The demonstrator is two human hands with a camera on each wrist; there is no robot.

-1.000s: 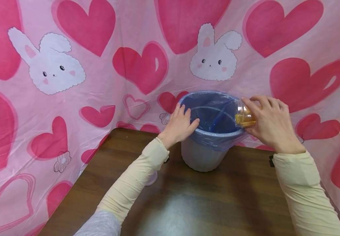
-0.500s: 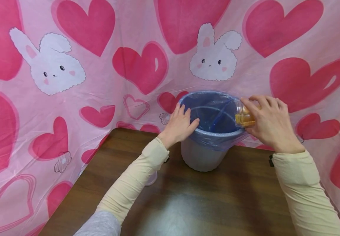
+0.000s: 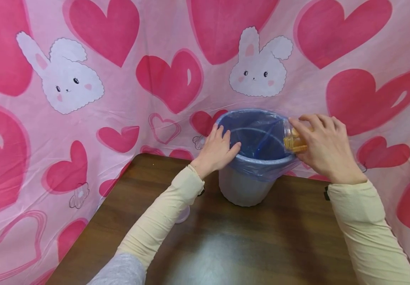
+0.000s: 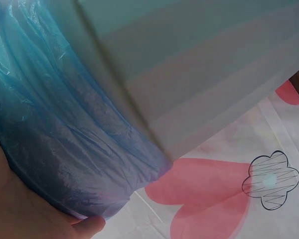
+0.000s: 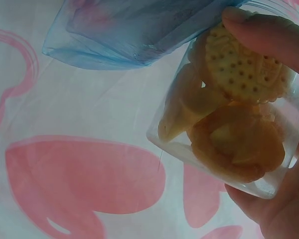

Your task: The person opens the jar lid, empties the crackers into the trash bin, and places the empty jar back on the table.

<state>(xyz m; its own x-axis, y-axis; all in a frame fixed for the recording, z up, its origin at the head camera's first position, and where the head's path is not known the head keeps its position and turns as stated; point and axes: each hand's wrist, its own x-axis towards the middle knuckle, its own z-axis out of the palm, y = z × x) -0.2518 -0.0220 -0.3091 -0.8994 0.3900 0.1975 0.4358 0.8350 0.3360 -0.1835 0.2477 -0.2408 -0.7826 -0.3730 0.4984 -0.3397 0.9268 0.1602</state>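
Observation:
A grey bin lined with a blue plastic bag stands at the back of the brown table. My left hand grips the bin's left rim, fingers over the bag. My right hand holds a clear plastic cup tipped on its side at the bin's right rim. The cup contains round biscuits, and my fingertips press on its wall.
A pink cloth with hearts and white bunnies hangs behind and to both sides of the table. A small clear object lies on the table under my left forearm. The front of the table is bare wood.
Almost nothing moved. The cup in my right hand has shifted very slightly up and left at the bin's rim. My left hand stays on the rim.

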